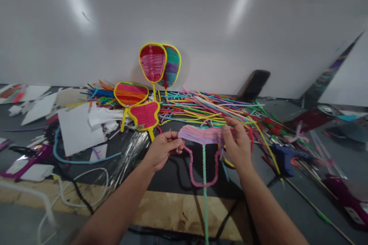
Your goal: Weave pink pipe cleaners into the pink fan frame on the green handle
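Observation:
Between my two hands hangs a fan-shaped piece bent from pipe cleaners (201, 134). Pink and lilac rows fill its upper part, a pink outline bounds the unfilled lower part, and a mint-green stem (205, 203) runs down the middle past the bottom. My left hand (164, 148) pinches the piece's left edge between thumb and fingers. At the right edge, my right hand (237, 141) grips the end of the filled rows, its thumb in front. Behind the hands spreads a pile of loose coloured pipe cleaners (195, 107).
Finished yellow-edged fans (153, 63) lean on the white partition (109, 38). A dark phone (255, 84) props against it. White paper (80, 130) and a purple glue gun (27, 160) lie left. A can (316, 116) and another glue gun (346, 199) are at right.

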`<act>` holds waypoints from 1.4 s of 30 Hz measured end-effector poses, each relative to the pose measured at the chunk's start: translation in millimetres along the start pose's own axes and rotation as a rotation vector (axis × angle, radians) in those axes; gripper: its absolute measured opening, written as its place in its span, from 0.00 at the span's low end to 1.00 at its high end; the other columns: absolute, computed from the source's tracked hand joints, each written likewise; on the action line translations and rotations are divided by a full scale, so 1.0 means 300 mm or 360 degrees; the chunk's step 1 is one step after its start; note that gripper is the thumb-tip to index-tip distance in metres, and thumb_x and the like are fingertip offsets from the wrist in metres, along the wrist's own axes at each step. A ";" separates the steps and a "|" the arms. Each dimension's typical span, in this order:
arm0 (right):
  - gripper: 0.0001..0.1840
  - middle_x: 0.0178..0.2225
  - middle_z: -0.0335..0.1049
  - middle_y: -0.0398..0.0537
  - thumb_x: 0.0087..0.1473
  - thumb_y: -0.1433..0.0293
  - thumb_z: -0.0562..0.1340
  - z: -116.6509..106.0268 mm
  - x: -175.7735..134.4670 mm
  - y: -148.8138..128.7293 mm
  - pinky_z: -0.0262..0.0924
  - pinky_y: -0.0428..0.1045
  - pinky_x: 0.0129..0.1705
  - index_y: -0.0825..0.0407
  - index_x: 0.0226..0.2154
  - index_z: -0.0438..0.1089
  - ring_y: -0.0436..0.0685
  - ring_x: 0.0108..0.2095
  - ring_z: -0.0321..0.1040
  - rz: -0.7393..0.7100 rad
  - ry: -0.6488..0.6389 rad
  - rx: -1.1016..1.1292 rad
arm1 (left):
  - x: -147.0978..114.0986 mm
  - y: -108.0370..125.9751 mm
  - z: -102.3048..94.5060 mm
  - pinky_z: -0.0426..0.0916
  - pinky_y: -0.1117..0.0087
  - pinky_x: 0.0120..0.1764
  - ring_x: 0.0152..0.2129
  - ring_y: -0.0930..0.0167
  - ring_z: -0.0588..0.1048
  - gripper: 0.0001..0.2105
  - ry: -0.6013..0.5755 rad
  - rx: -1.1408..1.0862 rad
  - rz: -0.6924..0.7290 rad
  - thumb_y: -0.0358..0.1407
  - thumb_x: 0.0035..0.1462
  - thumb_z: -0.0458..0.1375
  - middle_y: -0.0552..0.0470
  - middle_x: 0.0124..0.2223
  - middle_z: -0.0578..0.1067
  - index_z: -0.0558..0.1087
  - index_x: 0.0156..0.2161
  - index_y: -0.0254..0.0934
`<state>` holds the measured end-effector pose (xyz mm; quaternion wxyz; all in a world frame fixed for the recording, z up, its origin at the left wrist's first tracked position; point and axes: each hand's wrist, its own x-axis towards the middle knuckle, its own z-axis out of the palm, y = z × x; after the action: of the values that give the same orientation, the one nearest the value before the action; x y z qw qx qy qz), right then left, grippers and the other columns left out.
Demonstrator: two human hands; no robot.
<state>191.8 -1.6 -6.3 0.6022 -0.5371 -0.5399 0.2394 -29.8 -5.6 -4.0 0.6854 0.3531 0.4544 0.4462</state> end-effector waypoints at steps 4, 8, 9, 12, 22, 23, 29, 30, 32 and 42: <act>0.18 0.35 0.72 0.44 0.48 0.52 0.62 -0.010 0.026 0.018 0.60 0.49 0.40 0.46 0.37 0.72 0.54 0.37 0.67 0.0646 -0.0258 0.0668 | -0.001 0.016 -0.009 0.66 0.78 0.22 0.20 0.77 0.71 0.14 0.0046 -0.0025 0.0017 0.33 0.38 0.69 0.52 0.26 0.75 0.73 0.32 0.33; 0.18 0.29 0.71 0.41 0.43 0.55 0.67 -0.002 0.013 0.019 0.58 0.46 0.34 0.48 0.36 0.74 0.50 0.29 0.65 0.0756 -0.0493 0.0800 | 0.000 0.027 -0.010 0.66 0.78 0.22 0.20 0.77 0.71 0.15 0.0067 -0.0025 0.0061 0.33 0.40 0.68 0.52 0.27 0.75 0.74 0.36 0.33; 0.17 0.28 0.71 0.41 0.42 0.57 0.68 0.000 0.010 0.021 0.58 0.45 0.33 0.49 0.35 0.74 0.49 0.28 0.64 0.0751 -0.0521 0.0772 | 0.000 0.028 -0.011 0.66 0.78 0.22 0.20 0.77 0.71 0.15 0.0055 -0.0015 0.0068 0.33 0.40 0.68 0.52 0.27 0.75 0.74 0.36 0.33; 0.15 0.28 0.70 0.40 0.41 0.61 0.69 0.003 0.007 0.030 0.57 0.44 0.31 0.49 0.33 0.74 0.48 0.27 0.62 0.0753 -0.0468 0.0782 | -0.002 0.031 -0.016 0.67 0.77 0.24 0.22 0.75 0.72 0.15 -0.0071 0.0055 0.0103 0.32 0.41 0.68 0.51 0.29 0.75 0.75 0.38 0.33; 0.14 0.25 0.69 0.38 0.36 0.64 0.72 0.021 0.003 0.030 0.58 0.42 0.28 0.50 0.30 0.74 0.46 0.25 0.63 0.1000 -0.0412 0.1067 | -0.014 0.030 -0.017 0.69 0.69 0.38 0.31 0.70 0.75 0.17 -0.0315 -0.0015 0.0261 0.31 0.44 0.67 0.47 0.34 0.78 0.75 0.42 0.34; 0.15 0.24 0.69 0.38 0.36 0.64 0.72 0.024 0.001 0.026 0.58 0.41 0.27 0.50 0.30 0.74 0.45 0.24 0.62 0.1038 -0.0413 0.1095 | -0.018 0.027 -0.015 0.69 0.69 0.37 0.30 0.70 0.75 0.17 -0.0340 -0.0072 0.0249 0.32 0.43 0.67 0.48 0.32 0.77 0.74 0.42 0.34; 0.16 0.21 0.67 0.37 0.34 0.65 0.73 0.046 -0.021 -0.014 0.56 0.41 0.21 0.50 0.29 0.74 0.44 0.19 0.60 0.1181 -0.0496 0.1198 | -0.050 0.001 0.020 0.69 0.69 0.35 0.24 0.74 0.73 0.19 -0.0487 -0.0448 0.0156 0.34 0.39 0.70 0.57 0.24 0.72 0.71 0.38 0.37; 0.15 0.21 0.67 0.37 0.34 0.65 0.73 0.050 -0.025 -0.017 0.55 0.40 0.21 0.50 0.29 0.74 0.44 0.19 0.60 0.1190 -0.0519 0.1213 | -0.055 -0.001 0.026 0.69 0.69 0.35 0.23 0.75 0.73 0.18 -0.0505 -0.0497 0.0136 0.34 0.38 0.70 0.58 0.23 0.71 0.71 0.37 0.38; 0.15 0.22 0.67 0.37 0.35 0.64 0.73 0.056 -0.033 -0.017 0.56 0.40 0.21 0.51 0.29 0.73 0.44 0.20 0.60 0.1193 -0.0558 0.1240 | -0.063 -0.002 0.036 0.68 0.69 0.36 0.21 0.77 0.71 0.17 -0.0541 -0.0564 0.0105 0.34 0.38 0.71 0.60 0.22 0.69 0.70 0.33 0.37; 0.16 0.24 0.69 0.38 0.35 0.64 0.73 0.053 -0.029 -0.010 0.57 0.41 0.25 0.50 0.30 0.73 0.45 0.24 0.62 0.1040 -0.0304 0.1196 | -0.028 -0.011 0.023 0.70 0.70 0.37 0.24 0.76 0.73 0.13 -0.0363 -0.0622 0.0131 0.29 0.40 0.69 0.57 0.25 0.72 0.68 0.29 0.34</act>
<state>173.9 -4.0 -9.5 0.5955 -0.3998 -0.2730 0.6411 -24.1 -15.2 -2.0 0.7690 0.2801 0.2641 0.5103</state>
